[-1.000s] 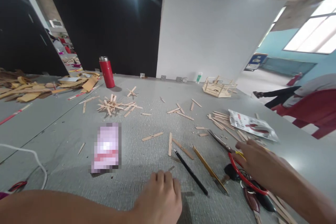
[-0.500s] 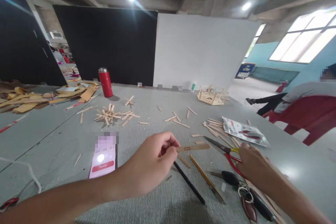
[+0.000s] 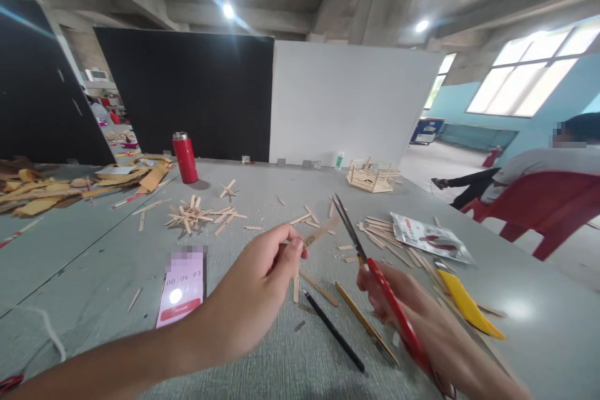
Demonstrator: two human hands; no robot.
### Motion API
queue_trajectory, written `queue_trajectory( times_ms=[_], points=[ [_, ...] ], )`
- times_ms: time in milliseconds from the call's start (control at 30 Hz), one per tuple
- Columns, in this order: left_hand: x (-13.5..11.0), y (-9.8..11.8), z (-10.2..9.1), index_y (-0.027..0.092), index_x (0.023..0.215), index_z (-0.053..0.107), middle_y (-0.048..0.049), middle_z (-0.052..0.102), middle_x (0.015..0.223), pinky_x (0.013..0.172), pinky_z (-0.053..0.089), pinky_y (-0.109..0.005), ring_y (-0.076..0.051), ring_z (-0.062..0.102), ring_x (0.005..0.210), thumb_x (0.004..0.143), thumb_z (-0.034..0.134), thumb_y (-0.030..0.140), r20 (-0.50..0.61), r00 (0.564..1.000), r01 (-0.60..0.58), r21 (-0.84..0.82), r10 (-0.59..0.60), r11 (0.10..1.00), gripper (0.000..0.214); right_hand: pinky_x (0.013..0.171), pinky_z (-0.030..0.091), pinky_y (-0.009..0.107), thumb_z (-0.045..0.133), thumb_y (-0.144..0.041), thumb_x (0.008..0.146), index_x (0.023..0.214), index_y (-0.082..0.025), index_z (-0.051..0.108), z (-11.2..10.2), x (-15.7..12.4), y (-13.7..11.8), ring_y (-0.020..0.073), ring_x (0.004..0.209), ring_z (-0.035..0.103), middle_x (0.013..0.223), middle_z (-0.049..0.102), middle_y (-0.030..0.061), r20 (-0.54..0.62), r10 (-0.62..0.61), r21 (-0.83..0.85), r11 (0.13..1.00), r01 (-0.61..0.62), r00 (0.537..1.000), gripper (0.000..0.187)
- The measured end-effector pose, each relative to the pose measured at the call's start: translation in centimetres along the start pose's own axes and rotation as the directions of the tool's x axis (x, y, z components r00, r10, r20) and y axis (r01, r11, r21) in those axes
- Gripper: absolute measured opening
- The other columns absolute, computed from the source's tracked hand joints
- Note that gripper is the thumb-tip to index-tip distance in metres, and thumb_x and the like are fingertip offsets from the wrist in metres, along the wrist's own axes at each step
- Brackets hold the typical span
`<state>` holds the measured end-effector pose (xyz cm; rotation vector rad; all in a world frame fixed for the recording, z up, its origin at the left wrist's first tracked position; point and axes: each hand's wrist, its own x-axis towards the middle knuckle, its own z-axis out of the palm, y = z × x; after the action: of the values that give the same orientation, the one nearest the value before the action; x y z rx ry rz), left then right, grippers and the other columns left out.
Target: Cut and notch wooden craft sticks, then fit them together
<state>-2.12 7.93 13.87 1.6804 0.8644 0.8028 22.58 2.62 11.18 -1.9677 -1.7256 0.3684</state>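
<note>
Between thumb and fingers, my left hand (image 3: 265,281) pinches a flat wooden craft stick (image 3: 322,232) with a dark pencil mark on it. My right hand (image 3: 398,303) is closed round the red and yellow handles of a pair of scissors (image 3: 350,228). The blades point up and away, just right of the stick's free end; they look slightly parted, and I cannot tell whether they touch the stick. On the table below the hands lie a black pen (image 3: 334,330), a yellow-brown pencil-like tool (image 3: 365,322) and a loose craft stick (image 3: 319,287).
A phone (image 3: 180,287) showing a timer lies left of my hands. Beyond are a pile of stick pieces (image 3: 190,215), a red flask (image 3: 185,159) and a small stick-built frame (image 3: 372,176). To the right lie a packet (image 3: 431,237) and a yellow-handled cutter (image 3: 466,300). A person sits on a red chair (image 3: 539,203).
My right hand has lifted the scissors from the table's right side and brought them left and upright beside the stick. My left hand has tilted the stick upward. The view has shifted slightly.
</note>
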Motion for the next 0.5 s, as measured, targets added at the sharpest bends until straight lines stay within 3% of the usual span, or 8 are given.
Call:
queue_trajectory(
  times_ms=[67, 133, 233, 300, 400, 500],
  points=[
    [0.0, -0.2, 0.0, 0.023, 0.090, 0.048, 0.0087, 0.034, 0.065, 0.046, 0.024, -0.020, -0.009, 0.026, 0.053, 0.107, 0.035, 0.050, -0.006, 1.000, 0.001, 0.022, -0.001, 1.000, 0.035, 0.064, 0.052, 0.033, 0.031, -0.062, 0.097, 0.080, -0.024, 0.058, 0.4, 0.7, 0.6, 0.0230, 0.071, 0.067, 0.079, 0.072, 0.0053, 0.007, 0.047, -0.137, 0.990, -0.045, 0.999, 0.049],
    [0.0, -0.6, 0.2, 0.024, 0.091, 0.046, 0.0083, 0.038, 0.066, 0.048, 0.027, -0.020, -0.009, 0.030, 0.054, 0.108, 0.030, 0.046, 0.034, 0.999, 0.014, 0.076, -0.016, 0.997, 0.033, 0.069, 0.050, 0.037, 0.042, -0.055, 0.097, 0.082, -0.023, 0.059, 0.6, 2.2, 2.8, 0.0241, 0.072, 0.066, 0.074, 0.069, 0.0055, -0.039, 0.116, -0.306, 0.944, -0.122, 0.993, 0.040],
    [0.0, -1.9, 0.7, 0.023, 0.088, 0.045, 0.0066, 0.047, 0.068, 0.054, 0.034, -0.021, -0.010, 0.041, 0.058, 0.108, 0.026, 0.037, 0.185, 0.982, -0.018, 0.238, -0.028, 0.971, 0.031, 0.072, 0.051, 0.037, 0.056, -0.048, 0.098, 0.082, -0.018, 0.061, 0.7, 4.3, 7.5, 0.0189, 0.072, 0.063, 0.074, 0.063, 0.0008, -0.077, 0.170, -0.534, 0.825, -0.185, 0.982, 0.034],
    [0.3, -3.2, 1.4, 0.022, 0.082, 0.049, 0.0037, 0.057, 0.070, 0.057, 0.037, -0.022, -0.011, 0.049, 0.062, 0.105, 0.032, 0.030, 0.292, 0.955, -0.045, 0.298, -0.046, 0.954, 0.030, 0.068, 0.054, 0.033, 0.059, -0.049, 0.099, 0.086, -0.016, 0.064, 0.7, 5.1, 10.3, 0.0154, 0.070, 0.064, 0.078, 0.065, -0.0001, -0.072, 0.199, -0.626, 0.754, -0.199, 0.977, 0.035],
    [1.0, -5.4, 2.4, 0.019, 0.083, 0.058, 0.0019, 0.060, 0.069, 0.052, 0.035, -0.022, -0.011, 0.049, 0.056, 0.099, 0.040, 0.022, 0.353, 0.932, -0.051, 0.366, -0.087, 0.929, 0.024, 0.069, 0.056, 0.033, 0.062, -0.041, 0.099, 0.087, -0.015, 0.066, 0.6, 4.8, 12.3, 0.0147, 0.073, 0.067, 0.083, 0.068, 0.0006, -0.036, 0.153, -0.711, 0.690, -0.133, 0.988, 0.029],
    [1.4, -6.8, 3.1, 0.017, 0.079, 0.066, 0.0019, 0.060, 0.063, 0.052, 0.035, -0.022, -0.011, 0.051, 0.054, 0.092, 0.048, 0.018, 0.419, 0.902, -0.101, 0.431, -0.101, 0.896, 0.022, 0.075, 0.058, 0.035, 0.065, -0.028, 0.098, 0.089, -0.015, 0.066, 0.6, 3.8, 11.9, 0.0172, 0.082, 0.068, 0.090, 0.069, 0.0022, 0.028, -0.010, -0.747, 0.664, 0.028, 1.000, 0.016]
  ],
)
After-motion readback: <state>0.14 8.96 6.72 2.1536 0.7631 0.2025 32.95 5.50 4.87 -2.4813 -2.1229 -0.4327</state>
